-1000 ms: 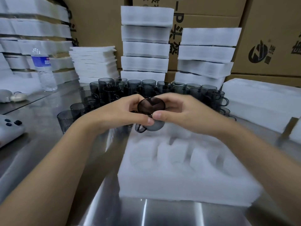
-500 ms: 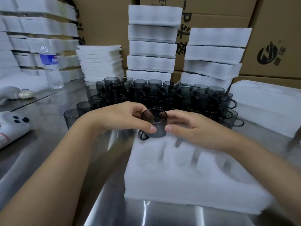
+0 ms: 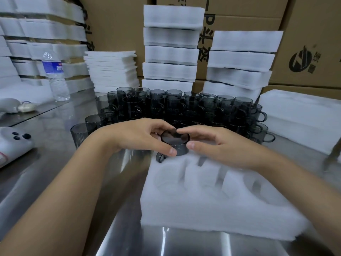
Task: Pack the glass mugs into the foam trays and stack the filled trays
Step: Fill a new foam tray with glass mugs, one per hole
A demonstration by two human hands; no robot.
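I have one mug [image 3: 175, 143] between both grips, over the far-left corner of the foam tray [image 3: 203, 209], which lies flat on the desk [image 3: 55, 172]. My left grip [image 3: 140, 137] is clamped on it, thumb across the near wall and fingers curled behind the rim. My right grip [image 3: 217, 146] pinches it from the other side, forefinger on the rim and thumb against the wall. The mug is mouth-up and tipped a little towards me. Its handle [image 3: 160, 157] points down and to my left, at the tray's edge. I cannot tell whether the base touches the foam, because my fingers and the dark glass hide it.

The step in hand, as I judge it, is seating the first mug, since every pocket I can see in the tray is empty. To do it well I should level the mug, then turn it so the handle lines up with the slot cut beside the round pocket, not force it down onto a foam wall. I should press straight down with even force from both sides, on the rim and not the handle. Foam gives and then holds, so a crooked push could leave the mug cocked, and a tray stacked on top would then bear on the glass. The loose mugs [image 3: 184, 106] stand crowded just behind my knuckles, so my fingers should come away upward, not back.
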